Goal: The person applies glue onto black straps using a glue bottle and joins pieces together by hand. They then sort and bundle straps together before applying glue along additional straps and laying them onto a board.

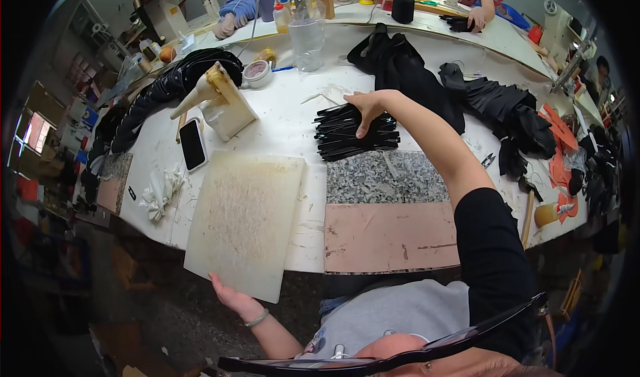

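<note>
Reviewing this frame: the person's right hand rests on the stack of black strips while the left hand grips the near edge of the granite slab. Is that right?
Not quite. In the head view the left hand grips the near edge of the pale stained board, not the granite slab. The right hand does rest on the stack of black strips.

A long white worktable (287,120), stained and scuffed, curves across the view. Near its front edge lie a pale, yellowed cutting board (243,220), overhanging the edge, and beside it a speckled granite slab (383,177) with a pinkish board (390,237) just in front. A stack of black strips (347,137) rests behind the granite. A phone (193,144) lies screen-up left of the cutting board, near crumpled white gloves (160,190). Black leather pieces (407,67) pile farther back, with what looks like a clear plastic container (307,44).
</note>
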`<control>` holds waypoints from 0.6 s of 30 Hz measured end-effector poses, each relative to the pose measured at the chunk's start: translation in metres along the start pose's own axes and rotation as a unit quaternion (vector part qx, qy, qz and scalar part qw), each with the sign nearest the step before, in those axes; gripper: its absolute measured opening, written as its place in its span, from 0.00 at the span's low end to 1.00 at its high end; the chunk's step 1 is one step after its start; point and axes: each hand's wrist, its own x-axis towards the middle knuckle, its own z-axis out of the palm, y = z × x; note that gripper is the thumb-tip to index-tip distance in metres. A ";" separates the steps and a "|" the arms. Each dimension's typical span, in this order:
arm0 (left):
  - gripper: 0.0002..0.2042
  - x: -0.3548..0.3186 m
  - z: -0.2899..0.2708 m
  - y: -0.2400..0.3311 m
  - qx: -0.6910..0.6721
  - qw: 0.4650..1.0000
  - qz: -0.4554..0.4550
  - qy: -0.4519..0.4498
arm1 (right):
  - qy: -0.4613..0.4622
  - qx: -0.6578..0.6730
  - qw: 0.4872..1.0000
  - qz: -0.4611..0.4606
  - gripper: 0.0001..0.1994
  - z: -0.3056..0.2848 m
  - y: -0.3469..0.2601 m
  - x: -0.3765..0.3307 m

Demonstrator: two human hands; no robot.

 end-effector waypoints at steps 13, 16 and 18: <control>0.20 -0.067 0.136 -0.004 0.252 0.910 0.284 -0.165 | 0.002 0.087 0.991 -0.104 0.42 -0.004 0.012 -0.001; 0.19 -0.084 0.177 -0.039 0.186 0.933 0.117 -0.286 | 0.027 0.078 0.992 -0.091 0.40 -0.009 0.005 -0.015; 0.19 -0.087 0.199 -0.063 0.191 0.906 0.045 -0.374 | 0.048 0.069 0.992 -0.094 0.39 -0.013 0.005 -0.025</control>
